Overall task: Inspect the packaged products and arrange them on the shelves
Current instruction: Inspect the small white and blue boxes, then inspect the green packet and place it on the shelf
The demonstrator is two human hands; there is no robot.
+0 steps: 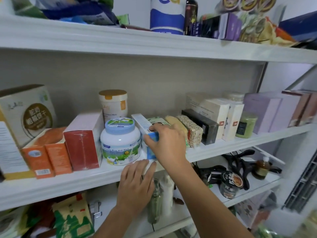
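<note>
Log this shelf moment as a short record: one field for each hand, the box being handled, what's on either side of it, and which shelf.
right hand: grips the white and blue box at its front end
left hand: fingers straight, resting on the front edge of the middle shelf
box position: on the middle shelf, not yet released
left of box: white jar with blue lid
right of box: vacuum-packed grain bricks

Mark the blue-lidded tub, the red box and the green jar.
blue-lidded tub (119, 125): head view, on its lid.
red box (82, 148): head view, on its front face.
green jar (247, 124): head view, on its side.
</note>
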